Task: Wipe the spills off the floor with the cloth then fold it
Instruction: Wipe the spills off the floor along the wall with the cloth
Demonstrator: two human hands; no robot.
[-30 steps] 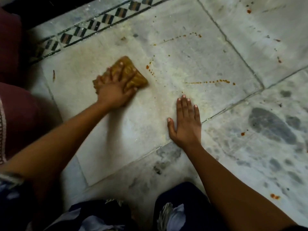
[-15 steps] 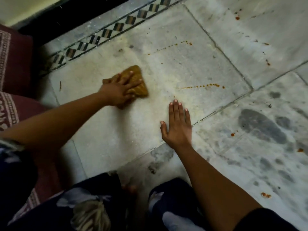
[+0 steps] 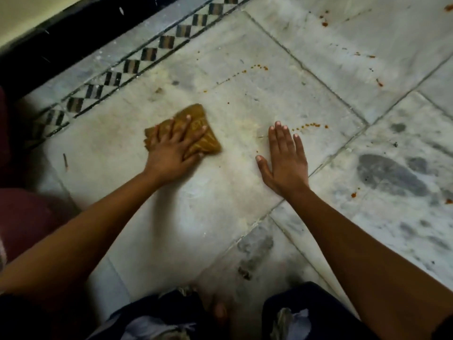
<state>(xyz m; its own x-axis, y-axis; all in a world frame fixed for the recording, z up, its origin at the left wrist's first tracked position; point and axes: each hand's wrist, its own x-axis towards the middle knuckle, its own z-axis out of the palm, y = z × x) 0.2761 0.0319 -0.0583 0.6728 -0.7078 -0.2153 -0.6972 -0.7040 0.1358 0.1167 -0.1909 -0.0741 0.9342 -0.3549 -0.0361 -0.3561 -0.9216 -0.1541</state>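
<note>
A bunched mustard-yellow cloth [image 3: 204,141] lies on the pale marble floor [image 3: 213,207]. My left hand [image 3: 175,149] presses flat on top of it, fingers spread over the fabric. My right hand [image 3: 285,159] rests palm-down on the bare floor to the right of the cloth, fingers apart, holding nothing. A short line of orange-red spill drops [image 3: 310,125] runs just beyond my right fingertips. Another dotted trail of drops [image 3: 255,68] lies farther back on the same slab.
More red spots [image 3: 324,23] dot the slabs at the back right, and others [image 3: 353,195] sit on the grey-veined slab at the right. A checkered tile border [image 3: 137,66] and a dark skirting run along the back left. Maroon fabric [image 3: 27,214] lies at the left.
My left hand has slid the cloth across the slab toward my right hand, and the red drops that lay beside the cloth are gone. My right hand has stayed planted.
</note>
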